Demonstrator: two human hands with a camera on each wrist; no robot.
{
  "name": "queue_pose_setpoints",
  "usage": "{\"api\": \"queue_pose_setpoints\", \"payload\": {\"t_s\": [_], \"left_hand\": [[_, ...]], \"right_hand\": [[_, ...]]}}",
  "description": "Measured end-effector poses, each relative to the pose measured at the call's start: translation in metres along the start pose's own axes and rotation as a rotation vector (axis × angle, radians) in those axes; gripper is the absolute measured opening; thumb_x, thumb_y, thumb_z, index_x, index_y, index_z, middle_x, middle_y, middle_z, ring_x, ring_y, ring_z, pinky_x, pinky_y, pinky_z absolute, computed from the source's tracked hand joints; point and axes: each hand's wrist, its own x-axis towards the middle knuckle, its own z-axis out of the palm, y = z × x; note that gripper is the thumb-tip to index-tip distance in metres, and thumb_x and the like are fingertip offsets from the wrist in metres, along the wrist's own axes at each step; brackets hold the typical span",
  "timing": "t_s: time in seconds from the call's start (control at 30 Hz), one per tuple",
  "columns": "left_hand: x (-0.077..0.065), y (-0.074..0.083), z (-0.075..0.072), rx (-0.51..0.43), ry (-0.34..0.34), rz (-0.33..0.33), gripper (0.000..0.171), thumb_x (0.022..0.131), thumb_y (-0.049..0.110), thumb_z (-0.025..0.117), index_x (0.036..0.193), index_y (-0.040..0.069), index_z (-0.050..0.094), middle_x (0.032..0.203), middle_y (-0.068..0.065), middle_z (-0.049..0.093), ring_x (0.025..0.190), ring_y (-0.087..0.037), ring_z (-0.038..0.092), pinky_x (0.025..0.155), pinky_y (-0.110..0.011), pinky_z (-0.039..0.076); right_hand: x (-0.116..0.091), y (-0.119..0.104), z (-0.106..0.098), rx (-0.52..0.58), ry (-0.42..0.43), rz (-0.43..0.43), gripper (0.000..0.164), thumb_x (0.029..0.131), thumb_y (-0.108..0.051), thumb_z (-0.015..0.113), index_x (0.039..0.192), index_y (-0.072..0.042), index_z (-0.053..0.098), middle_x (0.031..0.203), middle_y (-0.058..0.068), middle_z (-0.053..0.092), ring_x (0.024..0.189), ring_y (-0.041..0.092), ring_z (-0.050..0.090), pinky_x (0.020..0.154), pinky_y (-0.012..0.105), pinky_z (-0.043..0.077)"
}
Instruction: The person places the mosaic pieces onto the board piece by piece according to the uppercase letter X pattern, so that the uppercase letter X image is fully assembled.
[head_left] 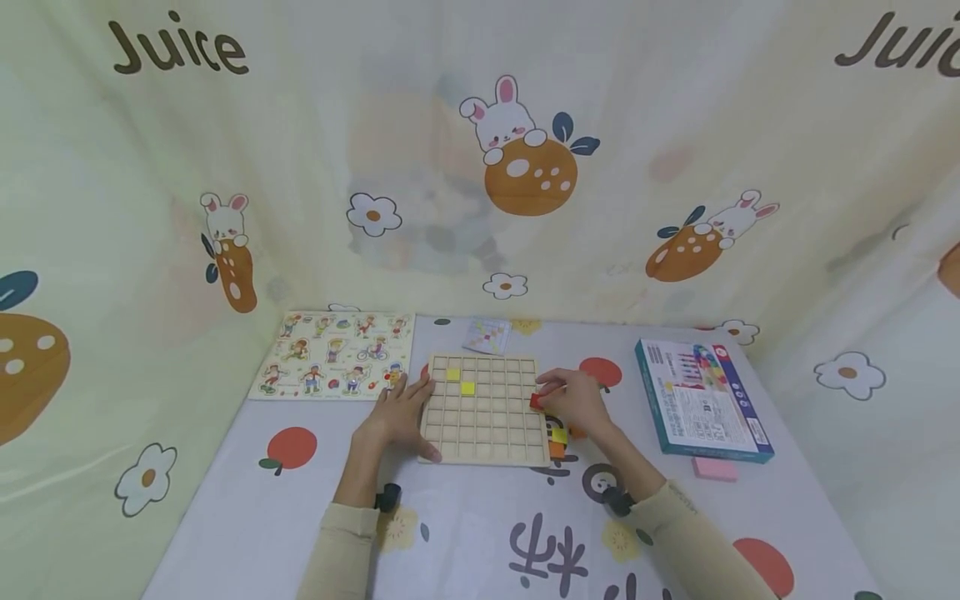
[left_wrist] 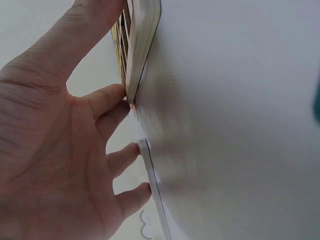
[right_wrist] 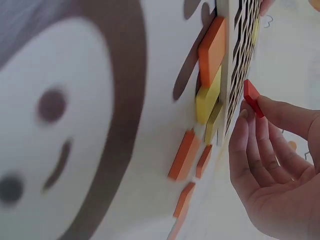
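A wooden grid board point(head_left: 487, 408) lies on the table with two yellow tiles point(head_left: 468, 388) in its upper left cells. Along its left side rests my left hand point(head_left: 396, 417), fingers spread, thumb at the near corner. In the left wrist view, fingertips point(left_wrist: 117, 95) touch the board's edge, and two lower ones reach a thin board's edge point(left_wrist: 150, 165). My right hand point(head_left: 577, 400) pinches a red square tile point(right_wrist: 252, 98) between thumb and fingers, over the grid's right edge. Orange tiles point(right_wrist: 212, 50) and yellow tiles point(right_wrist: 207, 102) lie beside the board's right side, partly hidden in the head view.
A picture board point(head_left: 337, 354) with cartoon children lies at the back left. Behind the grid is a small printed card point(head_left: 487, 335). On the right lies a flat teal-edged box point(head_left: 701, 400), with a pink block point(head_left: 715, 469) at its near side. A printed curtain point(head_left: 420, 125) hangs behind.
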Motion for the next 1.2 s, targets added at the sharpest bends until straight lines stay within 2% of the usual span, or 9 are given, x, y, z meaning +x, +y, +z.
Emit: {"api": "queue_pose_setpoints", "payload": {"t_s": [0.27,0.6,0.8,1.03,1.2], "left_hand": [[0.0,0.0,0.0,0.02,0.01,0.004,0.135,0.058,0.057,0.097,0.167,0.016,0.028,0.174,-0.004,0.02,0.16,-0.04,0.005,0.128,-0.065,0.009],[0.003,-0.002,0.002,0.02,0.0,0.004,0.137,0.058,0.061,0.096,0.167,0.017,0.027,0.174,-0.003,0.019,0.161,-0.039,0.003,0.128,-0.064,0.008],[0.002,-0.002,0.002,0.032,0.005,0.004,0.136,0.058,0.061,0.096,0.167,0.016,0.028,0.174,-0.003,0.02,0.16,-0.04,0.005,0.127,-0.065,0.009],[0.001,0.001,0.002,0.022,0.001,0.009,0.134,0.06,0.058,0.097,0.166,0.015,0.028,0.174,-0.004,0.019,0.16,-0.041,0.005,0.127,-0.066,0.009],[0.001,0.0,0.001,0.03,0.001,0.0,0.135,0.059,0.059,0.097,0.167,0.016,0.027,0.174,-0.004,0.019,0.16,-0.041,0.005,0.127,-0.065,0.009]], "right_hand": [[0.002,-0.016,0.015,0.09,-0.052,-0.021,0.032,0.088,-0.009,0.081,0.119,-0.007,0.075,0.095,0.003,0.075,0.08,0.019,0.07,0.066,0.029,0.06],[0.011,-0.031,0.047,0.068,-0.085,-0.083,0.03,0.084,-0.009,0.085,0.114,-0.009,0.078,0.09,-0.003,0.076,0.078,0.013,0.072,0.07,0.03,0.059],[0.016,-0.038,0.063,0.064,-0.076,-0.147,0.026,0.084,-0.007,0.085,0.11,-0.009,0.079,0.088,-0.004,0.076,0.075,0.011,0.071,0.073,0.031,0.06],[0.021,-0.041,0.067,0.034,-0.076,-0.226,0.019,0.085,-0.006,0.083,0.102,-0.011,0.08,0.086,-0.006,0.076,0.073,0.009,0.071,0.071,0.033,0.06],[0.024,-0.042,0.07,0.011,-0.068,-0.233,0.015,0.082,-0.005,0.086,0.095,-0.011,0.081,0.082,-0.006,0.077,0.073,0.009,0.072,0.076,0.037,0.061]]}}
